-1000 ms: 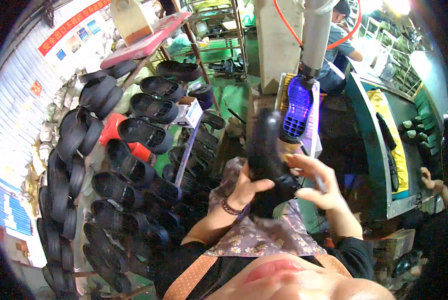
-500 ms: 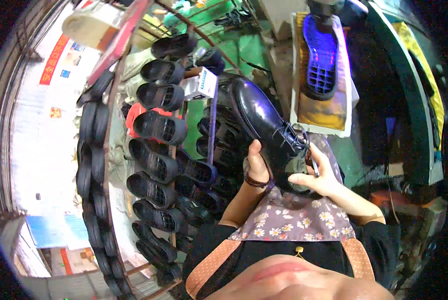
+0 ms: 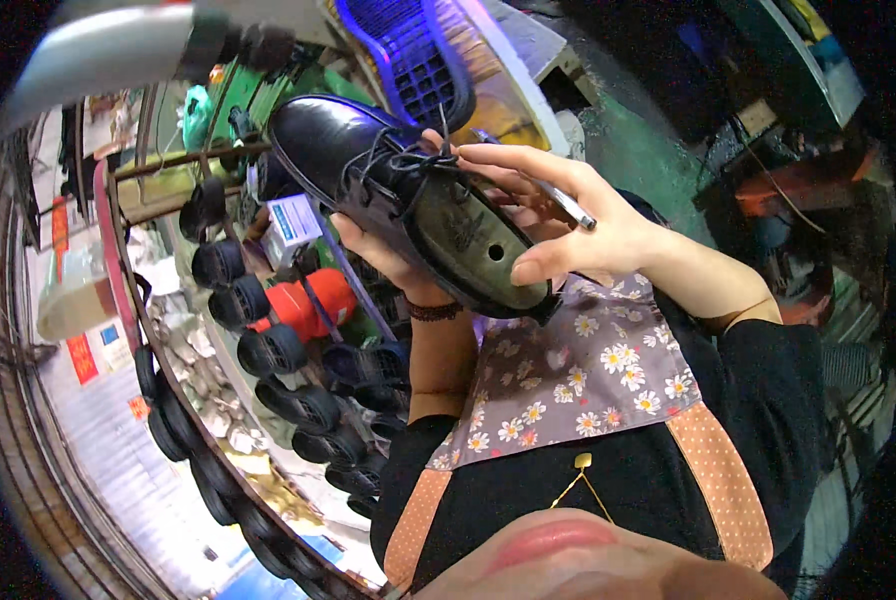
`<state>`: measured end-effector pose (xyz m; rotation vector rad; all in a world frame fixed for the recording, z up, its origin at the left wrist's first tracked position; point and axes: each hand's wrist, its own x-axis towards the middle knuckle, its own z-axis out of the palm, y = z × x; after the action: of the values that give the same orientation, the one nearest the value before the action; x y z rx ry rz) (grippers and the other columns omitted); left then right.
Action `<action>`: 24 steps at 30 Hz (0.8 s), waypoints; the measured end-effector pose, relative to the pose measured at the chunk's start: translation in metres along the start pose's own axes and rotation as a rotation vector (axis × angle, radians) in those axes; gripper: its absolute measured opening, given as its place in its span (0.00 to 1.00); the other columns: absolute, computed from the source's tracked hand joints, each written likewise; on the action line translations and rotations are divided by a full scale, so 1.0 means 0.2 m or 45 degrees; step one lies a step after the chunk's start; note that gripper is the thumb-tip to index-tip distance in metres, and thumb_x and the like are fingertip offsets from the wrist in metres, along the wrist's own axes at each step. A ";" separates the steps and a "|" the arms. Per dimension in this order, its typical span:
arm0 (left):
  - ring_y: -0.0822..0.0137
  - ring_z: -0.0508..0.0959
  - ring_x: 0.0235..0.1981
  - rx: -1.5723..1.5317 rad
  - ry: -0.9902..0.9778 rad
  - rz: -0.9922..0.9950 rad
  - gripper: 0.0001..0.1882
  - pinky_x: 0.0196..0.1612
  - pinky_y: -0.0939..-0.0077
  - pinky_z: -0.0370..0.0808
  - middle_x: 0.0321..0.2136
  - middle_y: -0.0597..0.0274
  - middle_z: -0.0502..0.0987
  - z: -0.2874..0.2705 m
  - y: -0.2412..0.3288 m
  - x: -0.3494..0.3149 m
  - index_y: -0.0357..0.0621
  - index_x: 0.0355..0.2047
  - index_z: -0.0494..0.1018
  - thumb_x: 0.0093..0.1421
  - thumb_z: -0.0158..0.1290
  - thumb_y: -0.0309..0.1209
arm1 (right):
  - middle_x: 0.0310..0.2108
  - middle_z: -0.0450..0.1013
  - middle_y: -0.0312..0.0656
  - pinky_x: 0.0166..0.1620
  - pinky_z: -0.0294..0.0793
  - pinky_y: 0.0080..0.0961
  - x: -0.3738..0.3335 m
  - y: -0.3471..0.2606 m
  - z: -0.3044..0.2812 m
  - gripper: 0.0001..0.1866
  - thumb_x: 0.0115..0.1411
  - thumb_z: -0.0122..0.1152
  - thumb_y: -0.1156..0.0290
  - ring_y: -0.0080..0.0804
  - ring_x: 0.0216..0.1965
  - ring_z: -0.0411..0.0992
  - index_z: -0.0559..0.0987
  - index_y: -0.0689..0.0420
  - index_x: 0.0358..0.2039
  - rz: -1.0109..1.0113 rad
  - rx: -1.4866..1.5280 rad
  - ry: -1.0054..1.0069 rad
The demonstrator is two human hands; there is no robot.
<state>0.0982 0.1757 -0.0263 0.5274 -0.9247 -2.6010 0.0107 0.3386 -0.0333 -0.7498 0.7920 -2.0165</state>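
A black leather lace-up shoe (image 3: 353, 150) is held up in front of me, toe toward the far left. Its opening faces up and shows a dark insole (image 3: 468, 235) with a small round hole near the heel. My left hand (image 3: 383, 250) grips the shoe's near side, thumb against the upper and the other fingers hidden beneath. My right hand (image 3: 578, 205) is at the opposite side, fingertips by the tied laces (image 3: 398, 165) and thumb at the heel rim. A slim pen (image 3: 568, 203) with a silvery end is tucked between the right hand's fingers.
Beyond the shoe, a sole (image 3: 413, 60) under blue-violet light lies on a pale-edged tray (image 3: 518, 70). To the left stands a rack hung with several black soles (image 3: 273, 350), with a white box (image 3: 293, 230) and a red item (image 3: 313, 305). A grey cylindrical arm (image 3: 118, 55) crosses the upper left.
The view has turned. The shoe has moved left, its toe swinging further left and its opening now facing up to me. My right fingers have stretched out along the laces and collar.
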 end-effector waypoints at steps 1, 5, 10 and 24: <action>0.48 0.70 0.53 0.110 0.024 -0.024 0.55 0.55 0.52 0.68 0.54 0.47 0.68 0.02 0.01 -0.02 0.43 0.62 0.58 0.49 0.36 0.77 | 0.61 0.59 0.46 0.63 0.55 0.31 0.00 0.02 0.01 0.50 0.44 0.75 0.67 0.33 0.62 0.58 0.56 0.63 0.64 -0.011 0.050 0.030; 0.52 0.65 0.58 0.618 0.101 0.080 0.60 0.62 0.56 0.60 0.58 0.51 0.65 0.18 -0.02 -0.05 0.44 0.64 0.54 0.43 0.36 0.80 | 0.58 0.63 0.43 0.62 0.55 0.28 -0.05 -0.01 -0.04 0.53 0.40 0.77 0.68 0.30 0.59 0.59 0.56 0.63 0.64 0.065 -0.127 0.161; 0.66 0.69 0.53 1.343 -0.267 0.749 0.40 0.57 0.65 0.63 0.45 0.56 0.74 0.02 0.31 0.44 0.35 0.50 0.71 0.59 0.44 0.64 | 0.55 0.67 0.47 0.61 0.63 0.40 -0.36 0.13 -0.21 0.48 0.36 0.73 0.71 0.41 0.55 0.67 0.62 0.64 0.60 0.033 0.190 0.451; 0.63 0.78 0.41 0.751 0.074 0.374 0.17 0.48 0.67 0.75 0.43 0.54 0.77 -0.42 0.40 1.27 0.33 0.49 0.71 0.62 0.50 0.30 | 0.58 0.64 0.50 0.61 0.61 0.41 -0.48 0.11 -0.24 0.53 0.33 0.75 0.62 0.46 0.58 0.64 0.61 0.67 0.60 0.012 0.066 0.519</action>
<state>-0.0721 -0.0349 -0.0935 0.5520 -1.6208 -2.0226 0.0327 0.4229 -0.1007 -0.3036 0.9639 -2.2036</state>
